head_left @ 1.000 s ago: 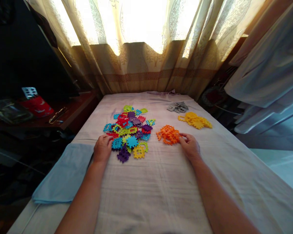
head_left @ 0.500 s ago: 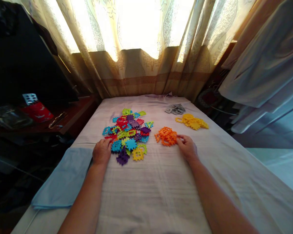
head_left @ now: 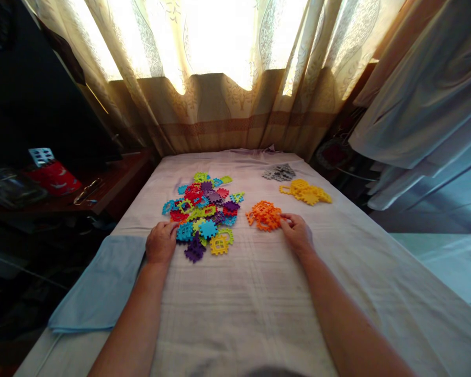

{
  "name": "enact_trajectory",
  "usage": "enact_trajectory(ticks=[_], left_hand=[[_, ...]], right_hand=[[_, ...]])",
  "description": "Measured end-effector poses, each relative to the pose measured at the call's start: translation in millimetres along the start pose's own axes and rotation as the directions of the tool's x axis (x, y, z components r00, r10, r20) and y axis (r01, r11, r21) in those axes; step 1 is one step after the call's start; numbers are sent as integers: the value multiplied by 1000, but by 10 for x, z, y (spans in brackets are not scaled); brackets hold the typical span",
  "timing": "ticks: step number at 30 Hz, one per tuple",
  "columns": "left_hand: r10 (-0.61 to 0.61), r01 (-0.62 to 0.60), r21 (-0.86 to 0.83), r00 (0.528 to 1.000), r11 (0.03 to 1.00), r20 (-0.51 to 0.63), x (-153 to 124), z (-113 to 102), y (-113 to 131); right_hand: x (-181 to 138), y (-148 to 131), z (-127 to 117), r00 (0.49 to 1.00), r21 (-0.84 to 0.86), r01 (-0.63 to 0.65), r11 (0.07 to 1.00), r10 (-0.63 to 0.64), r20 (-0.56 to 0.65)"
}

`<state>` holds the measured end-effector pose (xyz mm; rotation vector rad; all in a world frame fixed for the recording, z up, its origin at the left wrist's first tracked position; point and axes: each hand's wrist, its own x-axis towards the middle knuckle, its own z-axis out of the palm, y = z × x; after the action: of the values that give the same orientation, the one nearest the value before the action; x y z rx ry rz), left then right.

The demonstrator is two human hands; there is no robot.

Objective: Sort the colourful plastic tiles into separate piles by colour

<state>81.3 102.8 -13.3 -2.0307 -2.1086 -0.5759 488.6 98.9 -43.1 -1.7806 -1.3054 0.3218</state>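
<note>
On the bed sheet lies a mixed pile of colourful plastic interlocking building pieces (head_left: 208, 229) with notched edges, in blue, red, purple, green and yellow. My left hand (head_left: 160, 242) rests at the left edge of this pile, its fingertips touching or close to the red and blue pieces and partly hidden. To the right is a smaller heap of orange interlocking pieces (head_left: 265, 215). My right hand (head_left: 298, 233) lies against that heap's right side, fingers stretched toward it, thumb a little apart. I see nothing lifted in either hand.
Farther back on the right are a heap of yellow pieces (head_left: 306, 192) and a heap of grey pieces (head_left: 278, 172). A folded light blue cloth (head_left: 98, 285) lies left of my left forearm. A dark wooden desk (head_left: 113, 178) borders the left side; curtains (head_left: 220, 112) hang behind.
The whole view has shifted slightly, so everything appears a little farther left and higher. Both hands keep their places beside the piles, and the pieces look unmoved.
</note>
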Motion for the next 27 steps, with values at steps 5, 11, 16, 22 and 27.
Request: enact_trajectory(ticks=[5,11,16,22,27], left_hand=[[11,-12,27,1000,1000,25,42,-3,2],[-13,10,45,998,999,62,71,-22,12],[-25,24,-71,1000,997,-14,51,6,-29],[-143,113,-418,989,901,-41,55,54,-103],[-205,138,-605,978,785,-44,74,54,-100]], right_hand=[[-2,9,7,1000,0,23,1000,-23,-18],[-2,-9,-2,1000,-7,14,1000,-14,-3],[-12,-41,15,1000,-1,-19,1000,19,-10],[-11,-15,40,999,50,-3,999,5,-44],[-14,-18,29,998,94,0,996,5,-62]])
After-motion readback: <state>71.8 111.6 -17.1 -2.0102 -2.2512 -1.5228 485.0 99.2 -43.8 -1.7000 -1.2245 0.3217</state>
